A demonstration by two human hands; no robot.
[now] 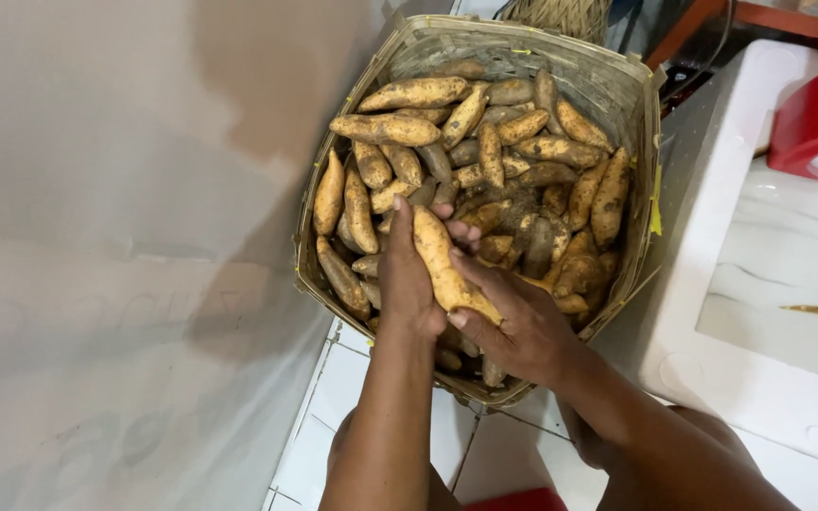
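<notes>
Left hand (pixel 407 279) and right hand (pixel 513 326) both grasp 1 sweet potato (pixel 445 267) just above the heap in the woven basket (pixel 641 123). Judged firm, fairly heavy, dusty skin, not fragile; grip mid-body. Long axis runs upper-left to lower-right, tapered tip toward the far pile.

Two bare forearms entered from the lower edge. The left hand (pixel 407 284) and right hand (pixel 523 326) were uncovered: no gloves, rings, watch or bracelets were visible. No sleeves reached the forearms. Fingernails were short and pale. Dusty smudges showed on the fingers (pixel 471 274). Bare knees appeared below.
</notes>
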